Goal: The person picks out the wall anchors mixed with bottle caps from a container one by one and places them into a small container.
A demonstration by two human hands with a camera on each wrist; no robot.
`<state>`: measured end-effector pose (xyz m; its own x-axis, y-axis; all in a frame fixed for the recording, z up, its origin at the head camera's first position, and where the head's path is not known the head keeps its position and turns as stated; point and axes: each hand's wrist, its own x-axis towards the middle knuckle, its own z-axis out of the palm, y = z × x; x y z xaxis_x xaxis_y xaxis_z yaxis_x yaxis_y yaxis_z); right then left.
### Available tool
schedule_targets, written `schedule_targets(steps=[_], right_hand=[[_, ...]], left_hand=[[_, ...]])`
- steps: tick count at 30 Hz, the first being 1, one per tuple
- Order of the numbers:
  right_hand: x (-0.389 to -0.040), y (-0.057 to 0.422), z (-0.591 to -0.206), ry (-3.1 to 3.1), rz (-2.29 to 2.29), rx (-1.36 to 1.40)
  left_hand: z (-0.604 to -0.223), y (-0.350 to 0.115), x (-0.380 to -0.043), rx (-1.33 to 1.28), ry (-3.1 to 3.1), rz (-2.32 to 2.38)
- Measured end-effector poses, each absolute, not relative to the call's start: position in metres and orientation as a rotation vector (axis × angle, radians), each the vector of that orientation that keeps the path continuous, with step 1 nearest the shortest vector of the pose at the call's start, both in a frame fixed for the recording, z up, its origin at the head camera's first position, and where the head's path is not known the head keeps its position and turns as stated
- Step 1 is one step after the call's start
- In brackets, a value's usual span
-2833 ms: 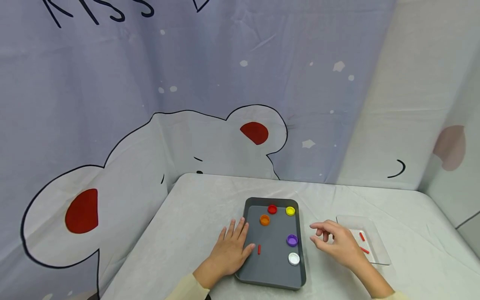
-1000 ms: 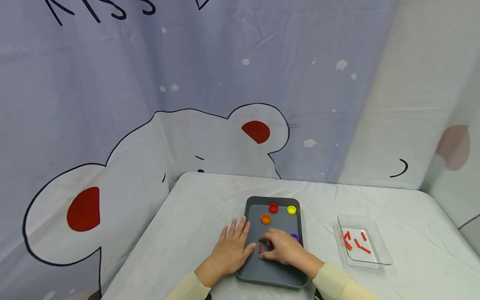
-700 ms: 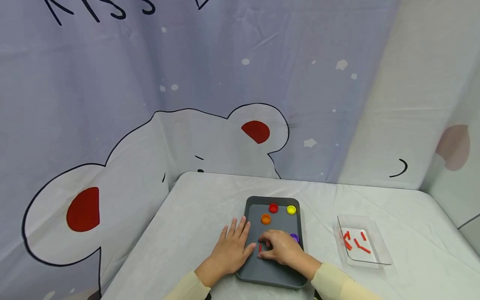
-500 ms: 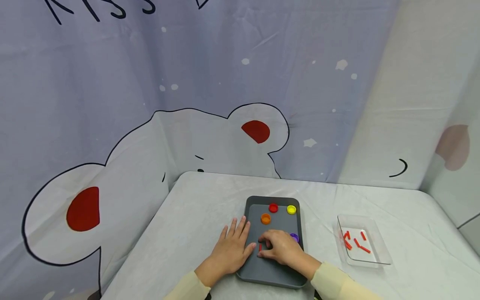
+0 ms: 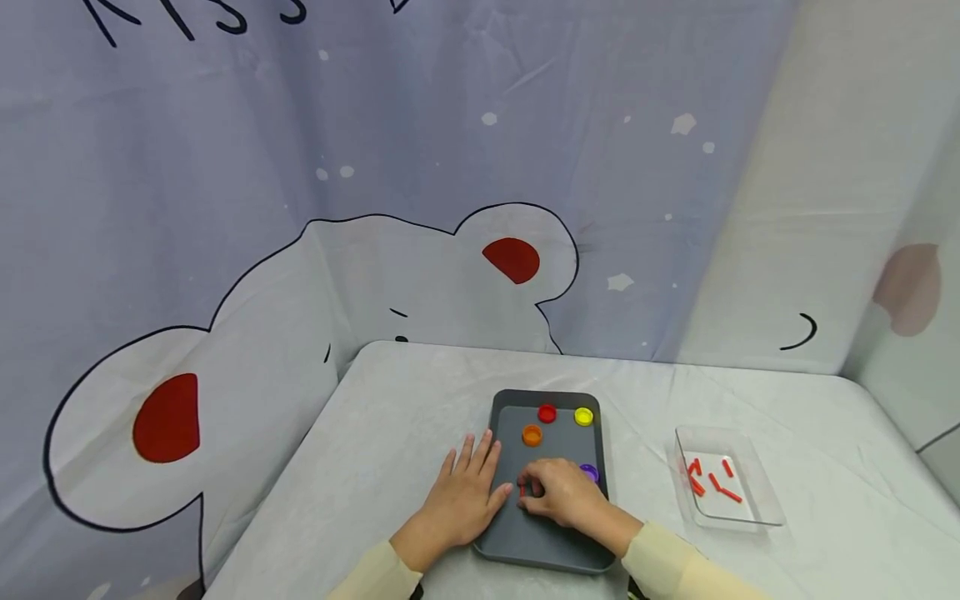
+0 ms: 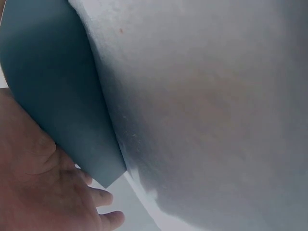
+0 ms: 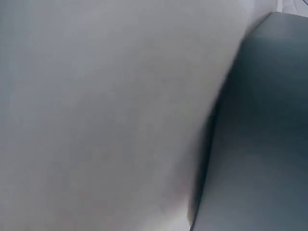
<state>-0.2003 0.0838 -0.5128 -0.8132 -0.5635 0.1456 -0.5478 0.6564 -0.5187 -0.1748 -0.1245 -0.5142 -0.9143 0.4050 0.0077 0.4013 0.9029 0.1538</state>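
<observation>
In the head view my left hand (image 5: 457,504) lies flat with its fingers spread over the left edge of a grey tray (image 5: 543,552). My right hand (image 5: 562,493) reaches into the tray, thumb and index finger at the two ends of a short red stick (image 5: 522,492), pinching it. Around it in the tray sit small round caps: red (image 5: 547,413), yellow (image 5: 583,416), orange (image 5: 532,435) and purple (image 5: 590,472), the last partly behind my right hand. The left wrist view shows my left palm against the tray's outer wall (image 6: 62,91); the right wrist view shows just the tray wall (image 7: 260,134) and cloth.
A clear plastic box (image 5: 763,483) with several red sticks (image 5: 715,482) in it stands to the right of the tray. White cloth (image 5: 405,417) covers the table, and a printed curtain (image 5: 420,125) hangs behind it.
My right hand has come from beside the clear box into the tray, around the red stick; its fingertips have closed in on the stick's ends. The white cap is now hidden. My left hand stays put.
</observation>
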Motion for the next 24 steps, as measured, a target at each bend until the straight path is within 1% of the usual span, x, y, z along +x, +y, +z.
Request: schedule_targets(steps=[4, 11, 18, 22, 24], right_hand=[[-0.198, 0.088, -0.509, 2.824, -0.893, -0.97], [-0.188, 0.108, -0.497, 2.794, -1.114, -1.0], [-0.179, 0.141, -0.493, 2.824, -1.343, -1.011], [-0.176, 0.166, -0.494, 2.941, -1.465, -1.03], [-0.175, 0.181, -0.492, 3.016, -1.487, -0.993]], left_hand=[[-0.512, -0.123, -0.174, 0.633, 3.021, 0.251], [-0.513, -0.123, -0.175, 0.626, 3.042, 0.228], [-0.513, -0.125, -0.176, 0.616, 3.036, 0.237], [-0.515, -0.125, -0.176, 0.63, 3.043, 0.25], [-0.516, -0.124, -0.177, 0.634, 3.044, 0.26]])
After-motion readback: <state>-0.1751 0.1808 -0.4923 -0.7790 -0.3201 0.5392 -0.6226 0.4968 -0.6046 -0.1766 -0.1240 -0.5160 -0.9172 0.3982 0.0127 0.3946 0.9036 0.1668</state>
